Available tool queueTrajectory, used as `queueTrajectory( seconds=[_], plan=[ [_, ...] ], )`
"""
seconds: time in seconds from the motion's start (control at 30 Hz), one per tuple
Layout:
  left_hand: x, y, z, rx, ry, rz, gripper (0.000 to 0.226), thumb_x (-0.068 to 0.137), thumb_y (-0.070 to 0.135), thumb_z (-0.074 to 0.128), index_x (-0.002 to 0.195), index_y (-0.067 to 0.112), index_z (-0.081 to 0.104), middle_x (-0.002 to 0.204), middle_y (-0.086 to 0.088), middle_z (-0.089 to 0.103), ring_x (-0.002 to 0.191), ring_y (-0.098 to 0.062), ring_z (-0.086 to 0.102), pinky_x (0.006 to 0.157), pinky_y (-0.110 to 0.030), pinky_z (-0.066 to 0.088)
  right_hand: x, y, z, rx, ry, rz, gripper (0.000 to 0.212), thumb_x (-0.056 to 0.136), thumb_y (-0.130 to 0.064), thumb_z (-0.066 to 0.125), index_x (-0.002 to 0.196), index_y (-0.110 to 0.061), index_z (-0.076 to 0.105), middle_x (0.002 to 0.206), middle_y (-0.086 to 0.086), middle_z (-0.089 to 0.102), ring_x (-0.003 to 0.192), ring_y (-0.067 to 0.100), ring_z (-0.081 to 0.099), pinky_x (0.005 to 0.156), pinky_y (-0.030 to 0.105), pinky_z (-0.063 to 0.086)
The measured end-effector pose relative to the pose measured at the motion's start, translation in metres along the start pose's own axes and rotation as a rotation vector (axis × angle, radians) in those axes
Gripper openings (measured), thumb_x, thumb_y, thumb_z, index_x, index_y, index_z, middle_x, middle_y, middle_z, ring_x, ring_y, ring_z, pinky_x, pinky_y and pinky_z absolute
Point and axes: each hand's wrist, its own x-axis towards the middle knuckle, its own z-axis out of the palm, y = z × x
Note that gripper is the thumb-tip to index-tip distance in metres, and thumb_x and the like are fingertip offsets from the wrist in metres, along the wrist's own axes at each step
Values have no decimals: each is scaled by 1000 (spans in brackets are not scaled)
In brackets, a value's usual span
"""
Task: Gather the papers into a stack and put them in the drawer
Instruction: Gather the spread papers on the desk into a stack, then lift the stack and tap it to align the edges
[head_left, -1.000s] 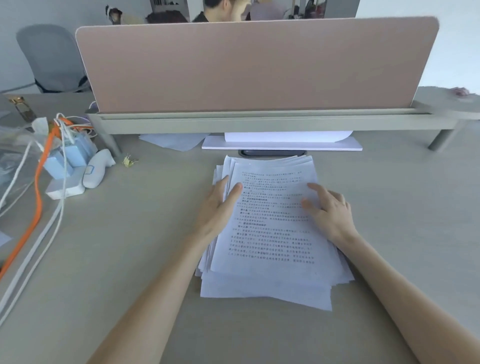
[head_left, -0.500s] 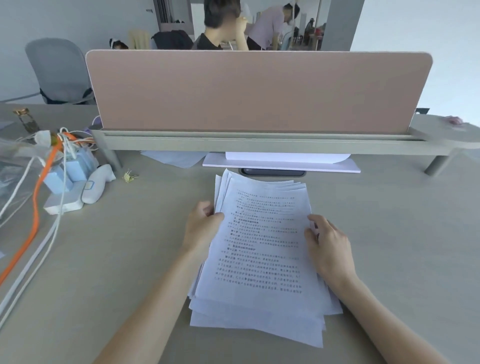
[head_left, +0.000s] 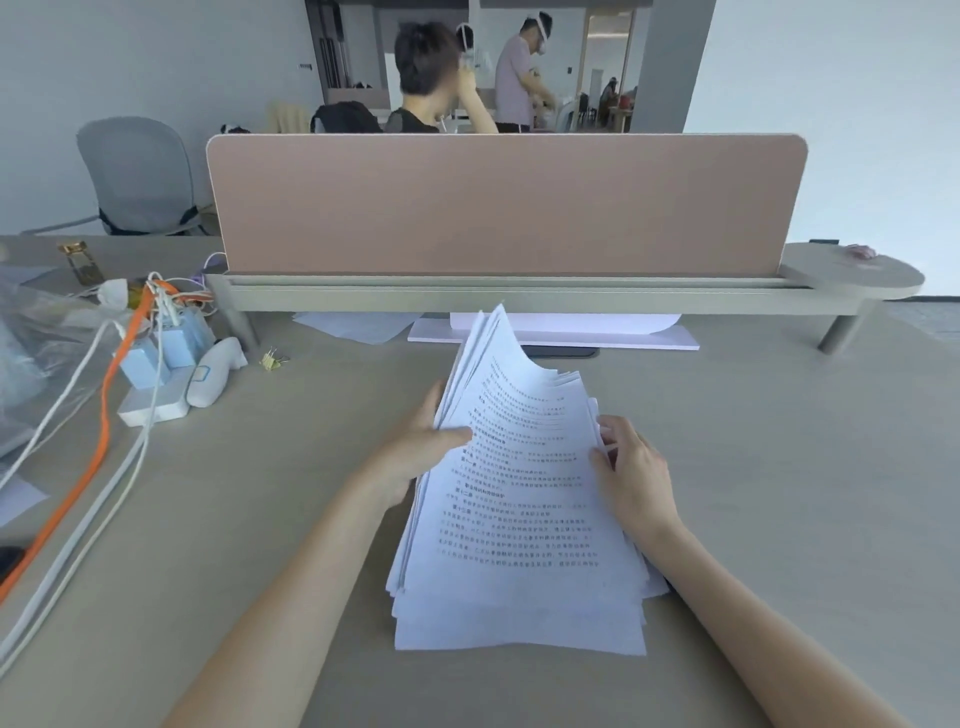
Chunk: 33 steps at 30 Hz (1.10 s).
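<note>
A loose stack of white printed papers (head_left: 519, 519) sits on the beige desk in front of me, its sheets fanned and uneven. My left hand (head_left: 415, 452) grips the stack's left edge, thumb on top, and lifts the far left corner so the sheets curl upward. My right hand (head_left: 631, 473) holds the right edge with fingers curled around it. The near end of the stack still rests on the desk. No drawer is in view.
A pink divider panel (head_left: 504, 202) on a raised shelf (head_left: 519, 299) stands behind the stack, with white sheets (head_left: 561, 332) under it. At the left lie chargers and cables (head_left: 156, 364), an orange cord and a yellow binder clip (head_left: 272, 359). People sit and stand beyond the divider.
Both hands moved from lying flat on the papers to gripping the stack's side edges. The far left corner has risen off the desk. The camera has tilted up.
</note>
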Motion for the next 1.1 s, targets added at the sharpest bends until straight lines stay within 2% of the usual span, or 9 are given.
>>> queueTrajectory(
  seconds=[0.13, 0.2, 0.3, 0.4, 0.5, 0.6, 0.7, 0.93, 1.1],
  plan=[
    [-2, 3, -4, -189, 63, 59, 56, 94, 1, 60, 140, 30, 43, 117, 14, 64, 104, -2, 61, 81, -22, 47, 5, -3, -7, 173, -7, 104, 53, 94, -18, 59, 145, -15, 45, 119, 2, 66, 98, 20, 61, 84, 29, 43],
    [-4, 6, -8, -270, 74, 58, 53, 89, 10, 69, 137, 25, 51, 123, 9, 69, 115, -12, 63, 99, -35, 48, 7, -8, -15, 421, -71, 237, 70, 92, -26, 64, 155, -17, 34, 121, -4, 63, 104, 19, 64, 93, 35, 50],
    [-6, 13, -13, -363, 93, 88, 45, 83, 15, 76, 126, 19, 62, 117, 2, 75, 113, -18, 68, 105, -43, 48, 14, -15, -28, 831, -167, 324, 47, 91, -18, 68, 135, -7, 59, 122, 11, 73, 104, 33, 74, 95, 53, 57],
    [-14, 31, -13, -431, 102, 205, 21, 91, 4, 66, 107, 17, 70, 102, 0, 80, 90, -12, 76, 74, -27, 60, 14, -37, -48, 856, -134, 199, 20, 95, -10, 64, 114, -4, 69, 113, 18, 76, 101, 37, 75, 89, 53, 59],
    [-23, 52, -16, -502, 129, 349, 21, 93, 4, 62, 108, 14, 71, 103, -4, 80, 95, -22, 76, 79, -39, 60, 14, -65, -68, 831, -21, 51, 15, 97, -14, 61, 110, -10, 66, 110, 12, 76, 100, 32, 75, 89, 51, 60],
    [-27, 67, -17, -520, 208, 459, 21, 96, 7, 59, 107, 18, 73, 106, -1, 79, 103, -22, 73, 86, -39, 58, 14, -93, -82, 817, 87, -76, 12, 98, -13, 59, 109, -11, 63, 110, 11, 74, 101, 30, 72, 91, 47, 58],
    [-31, 74, -16, -524, 222, 528, 28, 97, 9, 57, 97, 26, 78, 107, 4, 79, 106, -17, 72, 90, -37, 57, 12, -108, -90, 836, 116, -178, 9, 99, -12, 59, 101, -20, 62, 96, -7, 72, 88, 13, 68, 81, 32, 57],
    [-24, 47, -21, -490, 216, 355, 16, 93, 18, 64, 106, 17, 74, 108, -4, 79, 104, -23, 73, 94, -43, 53, 8, -92, -68, 877, -12, -157, 25, 100, -20, 59, 125, -21, 60, 117, -12, 74, 104, 3, 71, 78, 21, 56],
    [-20, 27, -18, -374, 155, 235, 34, 83, 30, 76, 113, 15, 73, 112, -2, 77, 107, -22, 72, 103, -49, 49, 6, -82, -53, 888, -59, -72, 24, 100, -26, 58, 125, -27, 62, 120, -13, 74, 111, 7, 70, 92, 31, 54]
  ],
)
